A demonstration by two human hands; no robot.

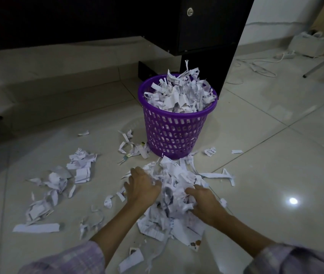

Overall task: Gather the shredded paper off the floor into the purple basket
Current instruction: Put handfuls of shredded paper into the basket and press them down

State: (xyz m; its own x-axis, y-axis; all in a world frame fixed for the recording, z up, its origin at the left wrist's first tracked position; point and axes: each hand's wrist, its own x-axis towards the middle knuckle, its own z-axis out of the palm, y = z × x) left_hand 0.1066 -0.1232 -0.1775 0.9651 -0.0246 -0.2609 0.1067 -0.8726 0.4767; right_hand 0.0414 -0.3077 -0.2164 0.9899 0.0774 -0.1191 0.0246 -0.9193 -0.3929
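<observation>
Pale floor tiles [265, 135] carry scattered scraps, a heaped purple basket [174, 133] farther off, and a near paper pile [174, 186] that left hand [142, 187] and right hand [204, 202] clutch with curled fingers.

The person is wearing a pale lilac checked shirt, its loose sleeves [74, 260] ending well behind both bare hands.

Head camera looks forward and down, close over the floor [265, 135].
</observation>
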